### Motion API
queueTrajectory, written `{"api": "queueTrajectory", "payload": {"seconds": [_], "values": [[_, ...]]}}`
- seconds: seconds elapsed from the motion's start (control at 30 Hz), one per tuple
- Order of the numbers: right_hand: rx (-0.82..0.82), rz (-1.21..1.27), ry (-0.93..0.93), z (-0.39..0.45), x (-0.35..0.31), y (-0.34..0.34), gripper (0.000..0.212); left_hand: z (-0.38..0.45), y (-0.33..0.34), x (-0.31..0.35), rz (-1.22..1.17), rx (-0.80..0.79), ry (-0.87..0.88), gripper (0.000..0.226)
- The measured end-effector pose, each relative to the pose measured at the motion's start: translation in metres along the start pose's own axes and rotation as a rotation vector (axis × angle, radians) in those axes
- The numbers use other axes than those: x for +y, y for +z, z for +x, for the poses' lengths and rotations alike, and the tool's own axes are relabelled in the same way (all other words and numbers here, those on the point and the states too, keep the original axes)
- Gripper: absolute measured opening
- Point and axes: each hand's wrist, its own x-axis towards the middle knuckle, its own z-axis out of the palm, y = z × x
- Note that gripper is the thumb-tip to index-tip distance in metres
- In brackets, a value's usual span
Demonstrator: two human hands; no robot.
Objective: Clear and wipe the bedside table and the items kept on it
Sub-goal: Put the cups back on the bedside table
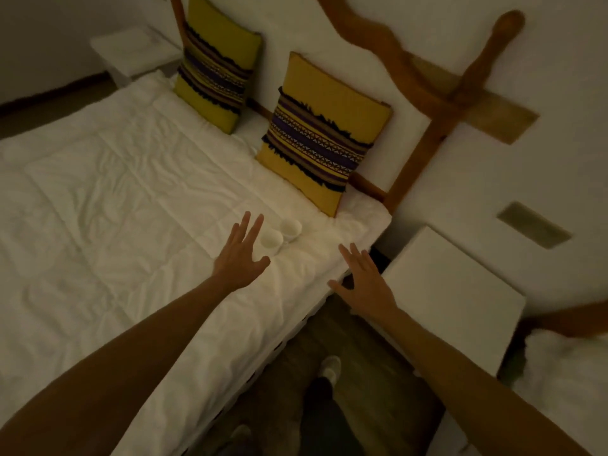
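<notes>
Down at the near edge, a white shoe (330, 366) and a dark trouser leg stand on the floor between the bed (98, 205) and the bedside table (450, 297). Both bare forearms reach forward from there. The left hand (241, 255) is out over the white duvet, its fingers (251, 230) straight and spread, gripping nothing; the fingertips lie just beside the nearer of two white cups (271, 240), though whether they touch it cannot be told. The right hand (363, 279) hovers over the bed's right edge, near the corner of the bedside table, fingers likewise spread and holding nothing.

The two cups stand on the duvet, touching each other, the second (291, 228) just behind and to the right of the first. The bedside table sits to the right of the bed, its white tabletop bare of things. Farther back, two yellow cushions (324, 133) with striped woven bands lean against the wall under a wooden headboard (424, 93). A second white table (138, 54) stands at the far left.
</notes>
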Motion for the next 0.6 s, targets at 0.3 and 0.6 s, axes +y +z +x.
{"api": "queueTrajectory", "payload": {"seconds": [0.3, 0.6], "values": [[-0.312, -0.028, -0.098, 0.132, 0.049, -0.004, 0.093, 0.076, 0.053, 0.011, -0.067, 0.041, -0.223, 0.101], [-0.452, -0.159, -0.166, 0.264, 0.048, 0.031, 0.095, 0.150, 0.102, -0.023, -0.272, 0.075, -0.663, 0.107]]}}
